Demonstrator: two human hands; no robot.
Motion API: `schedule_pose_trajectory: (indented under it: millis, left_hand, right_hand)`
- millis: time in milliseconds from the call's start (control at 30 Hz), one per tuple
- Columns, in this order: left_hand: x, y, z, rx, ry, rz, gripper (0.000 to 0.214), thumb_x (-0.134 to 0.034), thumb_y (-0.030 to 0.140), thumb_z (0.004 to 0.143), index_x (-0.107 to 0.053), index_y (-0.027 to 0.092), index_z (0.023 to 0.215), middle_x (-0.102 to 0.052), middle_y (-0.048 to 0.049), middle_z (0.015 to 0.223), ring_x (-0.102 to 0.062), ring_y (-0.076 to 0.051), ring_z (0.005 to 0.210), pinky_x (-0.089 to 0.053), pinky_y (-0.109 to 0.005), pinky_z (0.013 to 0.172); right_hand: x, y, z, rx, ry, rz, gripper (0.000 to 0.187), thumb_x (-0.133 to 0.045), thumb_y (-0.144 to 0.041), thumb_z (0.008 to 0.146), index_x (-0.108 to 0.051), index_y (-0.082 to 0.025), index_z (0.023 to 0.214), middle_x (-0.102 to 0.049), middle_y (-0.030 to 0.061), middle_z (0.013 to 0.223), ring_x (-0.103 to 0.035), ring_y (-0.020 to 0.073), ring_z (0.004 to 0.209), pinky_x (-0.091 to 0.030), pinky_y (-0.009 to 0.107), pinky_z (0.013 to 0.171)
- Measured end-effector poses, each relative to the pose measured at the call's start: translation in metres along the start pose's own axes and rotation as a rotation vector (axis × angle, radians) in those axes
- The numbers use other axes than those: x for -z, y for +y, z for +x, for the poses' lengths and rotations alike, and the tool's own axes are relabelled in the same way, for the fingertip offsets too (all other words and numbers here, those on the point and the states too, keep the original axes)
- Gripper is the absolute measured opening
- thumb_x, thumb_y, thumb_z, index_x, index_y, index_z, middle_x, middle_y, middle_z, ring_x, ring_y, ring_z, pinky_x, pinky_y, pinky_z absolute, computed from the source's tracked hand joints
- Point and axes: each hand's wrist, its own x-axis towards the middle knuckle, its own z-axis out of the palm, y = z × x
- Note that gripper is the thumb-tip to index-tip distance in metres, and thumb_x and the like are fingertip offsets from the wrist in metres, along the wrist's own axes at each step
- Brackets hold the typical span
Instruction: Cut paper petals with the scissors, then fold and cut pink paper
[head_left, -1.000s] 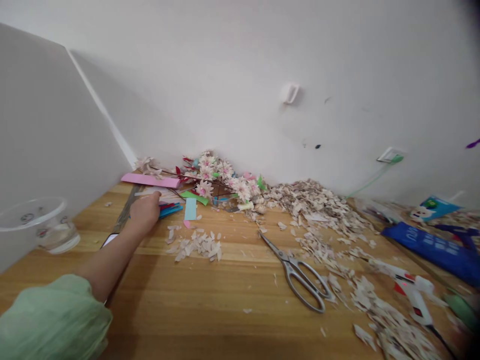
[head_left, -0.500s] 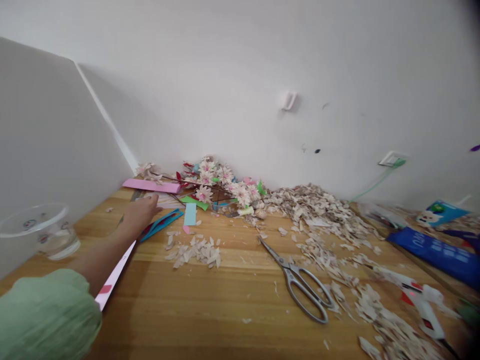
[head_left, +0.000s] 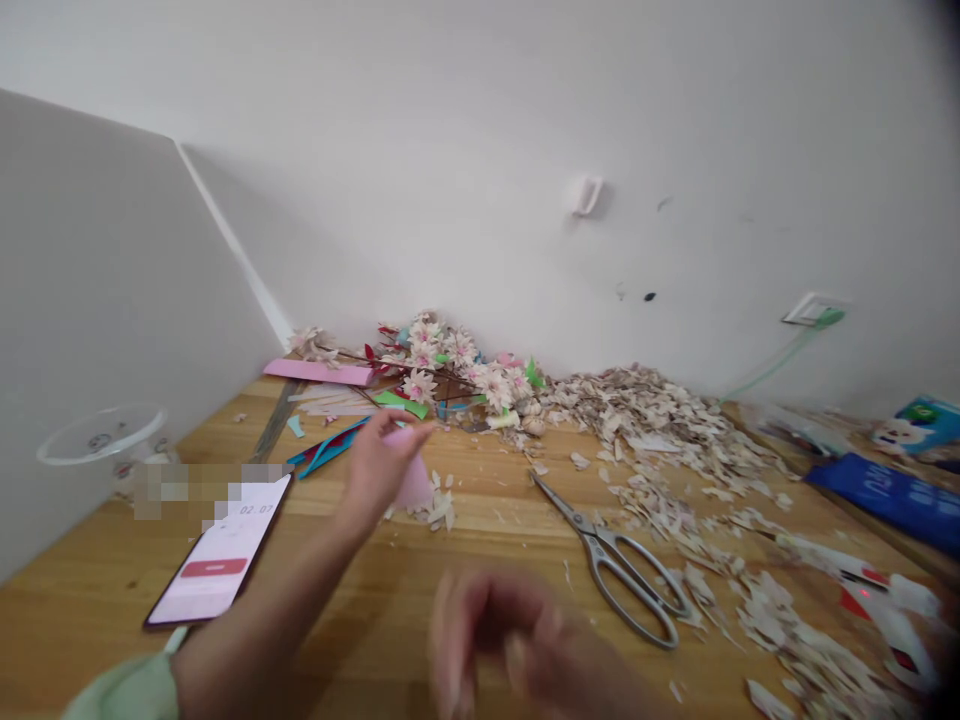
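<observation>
My left hand (head_left: 382,465) is closed on a piece of pink paper (head_left: 414,478), which hangs from its fingers above a small pile of pale petal-like pieces (head_left: 442,508). My right hand (head_left: 510,625) is low in the middle of the view, blurred, its fingers curved and apart with nothing visible between them. Grey scissors (head_left: 600,555) lie to its right on the wooden table (head_left: 315,600), blades pointing away. Blue paper strips (head_left: 324,456) rest just left of my left hand.
A phone (head_left: 217,565) and a clear plastic cup (head_left: 105,440) are at the left. Flower branches (head_left: 457,365) lie by the wall. Loose pale pieces (head_left: 637,400) spread along the back and right, near a white glue gun (head_left: 874,595) and a blue packet (head_left: 877,490).
My left hand has come back and right from the far left, now with pink paper in its fingers. The phone is uncovered. My right hand has come into view from below.
</observation>
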Motion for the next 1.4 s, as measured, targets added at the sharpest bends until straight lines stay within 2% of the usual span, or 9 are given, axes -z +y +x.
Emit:
schedule_pose_trajectory:
  millis: [100, 133, 300, 433, 600, 833, 1033, 1300, 1400]
  left_hand:
    - [-0.026, -0.008, -0.032, 0.157, -0.181, -0.172, 0.033, -0.069, 0.046, 0.06, -0.059, 0.018, 0.074, -0.056, 0.0026, 0.058, -0.049, -0.012, 0.05, -0.036, -0.023, 0.047]
    - [-0.033, -0.01, -0.037, 0.183, -0.196, -0.211, 0.033, -0.07, 0.044, 0.058, -0.06, 0.017, 0.073, -0.056, 0.0026, 0.058, -0.049, -0.012, 0.05, -0.036, -0.023, 0.048]
    - [-0.052, -0.01, -0.042, 0.251, -0.206, -0.327, 0.03, -0.074, 0.038, 0.052, -0.058, 0.016, 0.066, -0.056, 0.0028, 0.058, -0.048, -0.01, 0.051, -0.035, -0.021, 0.049]
    - [-0.055, -0.015, -0.043, 0.288, -0.302, -0.389, 0.043, -0.069, 0.052, 0.056, -0.057, 0.016, 0.077, -0.056, 0.0023, 0.055, -0.051, -0.011, 0.048, -0.038, -0.022, 0.045]
    - [-0.055, -0.03, -0.047, 0.405, -0.38, -0.529, 0.063, -0.077, 0.053, 0.044, -0.053, 0.015, 0.088, -0.061, 0.001, 0.057, -0.059, -0.014, 0.053, -0.044, -0.024, 0.05]
    - [-0.055, -0.026, -0.054, 0.337, -0.387, -0.642, 0.064, -0.08, 0.045, 0.047, -0.048, 0.016, 0.094, -0.064, 0.0011, 0.064, -0.059, -0.014, 0.061, -0.046, -0.026, 0.058]
    - [-0.052, -0.03, -0.055, 0.255, -0.385, -0.589, 0.053, -0.078, 0.039, 0.053, -0.05, 0.016, 0.091, -0.052, 0.0092, 0.047, -0.047, -0.008, 0.046, -0.036, -0.02, 0.05]
    - [-0.052, -0.028, -0.057, 0.197, -0.298, -0.545, 0.046, -0.075, 0.035, 0.056, -0.05, 0.016, 0.09, -0.053, 0.009, 0.047, -0.045, -0.007, 0.045, -0.032, -0.019, 0.047]
    - [-0.054, -0.033, -0.058, 0.189, -0.314, -0.548, 0.044, -0.074, 0.034, 0.059, -0.049, 0.016, 0.091, -0.053, 0.0088, 0.048, -0.048, -0.008, 0.047, -0.036, -0.02, 0.05]
  right_hand:
    - [0.016, 0.03, 0.037, -0.185, 0.346, 0.146, 0.025, -0.052, -0.046, 0.083, -0.055, -0.021, 0.087, -0.059, -0.0009, 0.08, -0.056, 0.0142, 0.075, -0.044, 0.026, 0.068]
    - [0.02, 0.041, 0.045, -0.213, 0.377, 0.142, 0.025, -0.054, -0.045, 0.081, -0.055, -0.021, 0.088, -0.058, -0.0006, 0.08, -0.055, 0.0146, 0.076, -0.043, 0.027, 0.069]
    - [0.026, 0.076, 0.055, -0.298, 0.223, 0.141, 0.014, -0.068, -0.03, 0.065, -0.062, -0.018, 0.07, -0.058, -0.0015, 0.064, -0.05, 0.0141, 0.059, -0.037, 0.026, 0.055]
    - [0.033, 0.092, 0.052, -0.296, 0.287, 0.153, 0.02, -0.061, -0.039, 0.068, -0.057, -0.02, 0.063, -0.053, -0.0025, 0.061, -0.047, 0.0137, 0.057, -0.034, 0.026, 0.055]
    - [0.039, 0.108, 0.048, -0.289, 0.304, 0.173, 0.022, -0.062, -0.04, 0.066, -0.055, -0.02, 0.061, -0.053, -0.0024, 0.06, -0.048, 0.0141, 0.058, -0.036, 0.026, 0.056]
    - [0.032, 0.111, 0.043, -0.311, 0.253, 0.217, 0.022, -0.064, -0.039, 0.067, -0.065, -0.019, 0.077, -0.065, 0.0016, 0.072, -0.056, 0.0173, 0.065, -0.043, 0.028, 0.062]
    - [0.03, 0.111, 0.042, -0.293, 0.255, 0.2, 0.017, -0.066, -0.035, 0.067, -0.063, -0.02, 0.074, -0.064, 0.0003, 0.071, -0.056, 0.0165, 0.064, -0.042, 0.027, 0.059]
    - [0.03, 0.107, 0.042, -0.202, 0.324, 0.167, 0.016, -0.062, -0.035, 0.071, -0.058, -0.021, 0.065, -0.056, -0.0026, 0.065, -0.051, 0.0135, 0.06, -0.039, 0.026, 0.058]
    - [0.029, 0.107, 0.041, -0.175, 0.324, 0.193, 0.014, -0.062, -0.033, 0.072, -0.058, -0.022, 0.08, -0.06, -0.0017, 0.072, -0.054, 0.0145, 0.065, -0.042, 0.026, 0.061]
